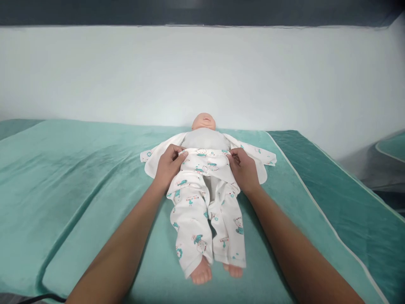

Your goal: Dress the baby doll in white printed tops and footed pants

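The bare feet (201, 272) of a doll (204, 138) poke from white printed trousers (191, 207), its legs on a green sheet (95, 245). The left hand (171, 164) and right hand (244, 166) each pinch one waistband side, thumb against curled fingers. Beyond, a jacket (257, 155) spreads open; its head lies near a white wall (202, 71).

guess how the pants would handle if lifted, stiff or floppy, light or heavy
Probably floppy: the pants bunch and crease. Likely light for their size, as they look like thin cloth. Pulled up, they may tug the doll along, since its feet poke out below.
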`<control>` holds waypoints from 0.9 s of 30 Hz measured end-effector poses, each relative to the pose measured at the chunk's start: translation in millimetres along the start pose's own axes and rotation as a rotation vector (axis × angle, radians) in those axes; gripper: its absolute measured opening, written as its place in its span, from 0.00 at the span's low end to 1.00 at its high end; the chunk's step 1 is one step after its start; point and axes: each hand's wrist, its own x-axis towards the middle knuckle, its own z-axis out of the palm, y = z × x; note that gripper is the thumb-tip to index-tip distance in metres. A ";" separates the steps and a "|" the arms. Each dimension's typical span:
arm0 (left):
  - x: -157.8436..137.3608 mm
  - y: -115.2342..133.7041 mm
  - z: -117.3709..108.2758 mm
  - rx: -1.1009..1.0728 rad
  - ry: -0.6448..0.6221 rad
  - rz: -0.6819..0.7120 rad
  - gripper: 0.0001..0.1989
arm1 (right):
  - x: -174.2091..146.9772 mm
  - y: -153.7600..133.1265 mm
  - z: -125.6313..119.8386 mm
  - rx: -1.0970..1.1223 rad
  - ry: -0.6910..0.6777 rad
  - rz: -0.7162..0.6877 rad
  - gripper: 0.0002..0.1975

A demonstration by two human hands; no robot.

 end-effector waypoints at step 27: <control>18.0 -6.2 -1.5 0.249 -0.050 -0.166 0.18 | 27.3 13.1 -3.7 0.835 -0.200 0.569 0.14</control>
